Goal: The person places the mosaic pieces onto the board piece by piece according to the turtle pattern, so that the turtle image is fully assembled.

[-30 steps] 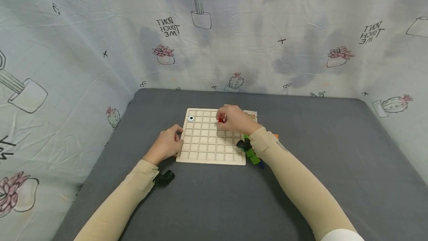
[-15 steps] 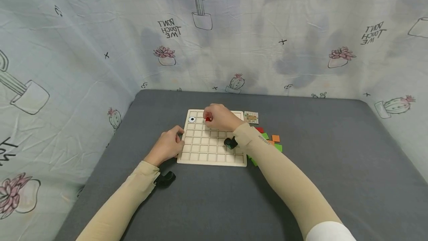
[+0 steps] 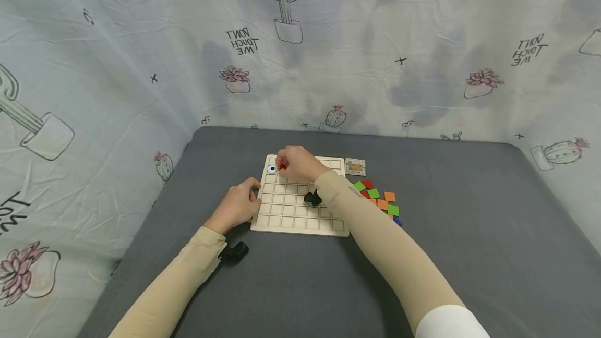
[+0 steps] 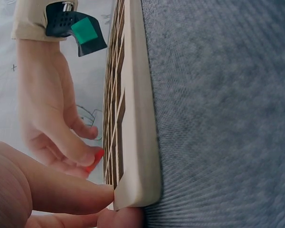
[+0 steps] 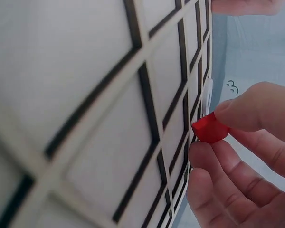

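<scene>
A pale wooden grid board [image 3: 300, 232] lies on the grey table. My left hand [image 3: 235, 203] grips its left edge; in the left wrist view the thumb [image 4: 71, 192] lies on the top face and a finger is under the rim. My right hand [image 3: 300, 165] is over the board's far left part. Between thumb and fingers it pinches a small red tile [image 5: 211, 129], tilted and close to the grid. Just left of it, a white disc [image 3: 272, 169] with a black dot sits in a far-left square.
Several red, green, orange and blue tiles [image 3: 382, 205] lie loose right of the board, partly hidden by the right sleeve [image 3: 371, 223]. A small printed card [image 3: 355, 167] lies at the board's far right corner. A patterned curtain [image 3: 357, 67] hangs behind the table.
My right hand has moved left across the board with the red tile, close to the white disc. The card and loose tiles show more now. My left hand keeps its hold.
</scene>
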`<state>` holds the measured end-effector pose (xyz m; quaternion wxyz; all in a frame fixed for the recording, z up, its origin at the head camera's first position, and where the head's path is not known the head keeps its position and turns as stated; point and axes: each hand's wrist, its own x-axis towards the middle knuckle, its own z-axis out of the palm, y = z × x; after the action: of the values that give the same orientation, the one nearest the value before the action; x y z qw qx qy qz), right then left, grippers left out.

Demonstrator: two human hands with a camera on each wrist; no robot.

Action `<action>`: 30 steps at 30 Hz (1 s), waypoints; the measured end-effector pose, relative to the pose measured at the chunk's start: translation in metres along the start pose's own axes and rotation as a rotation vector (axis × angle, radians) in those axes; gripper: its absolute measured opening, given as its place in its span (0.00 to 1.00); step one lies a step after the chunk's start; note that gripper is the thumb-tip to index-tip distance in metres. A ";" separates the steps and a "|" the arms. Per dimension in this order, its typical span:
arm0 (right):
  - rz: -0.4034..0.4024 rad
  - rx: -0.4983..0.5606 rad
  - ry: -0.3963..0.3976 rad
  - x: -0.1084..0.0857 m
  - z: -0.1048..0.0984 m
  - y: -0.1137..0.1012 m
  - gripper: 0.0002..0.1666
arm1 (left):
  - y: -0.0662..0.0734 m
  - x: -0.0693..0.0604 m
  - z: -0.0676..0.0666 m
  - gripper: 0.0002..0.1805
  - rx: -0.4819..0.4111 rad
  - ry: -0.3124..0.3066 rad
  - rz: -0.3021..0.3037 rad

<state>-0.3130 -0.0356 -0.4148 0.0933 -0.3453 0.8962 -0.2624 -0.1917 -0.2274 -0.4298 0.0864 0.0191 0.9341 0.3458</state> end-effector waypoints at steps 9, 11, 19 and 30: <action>0.021 -0.021 -0.015 0.007 0.002 -0.001 0.04 | 0.001 0.000 0.000 0.20 0.001 0.000 0.006; 0.019 -0.026 -0.021 0.009 0.003 0.001 0.04 | 0.001 0.000 0.000 0.20 0.004 0.002 0.002; 0.025 -0.035 -0.040 0.010 0.008 0.005 0.06 | 0.001 0.000 0.001 0.20 0.016 0.010 -0.002; 0.048 -0.051 -0.017 0.010 0.008 0.003 0.09 | 0.000 0.001 0.001 0.20 0.015 0.008 -0.002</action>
<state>-0.3190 -0.0436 -0.4228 0.0985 -0.3280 0.9098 -0.2344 -0.1924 -0.2265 -0.4309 0.0831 0.0173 0.9370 0.3389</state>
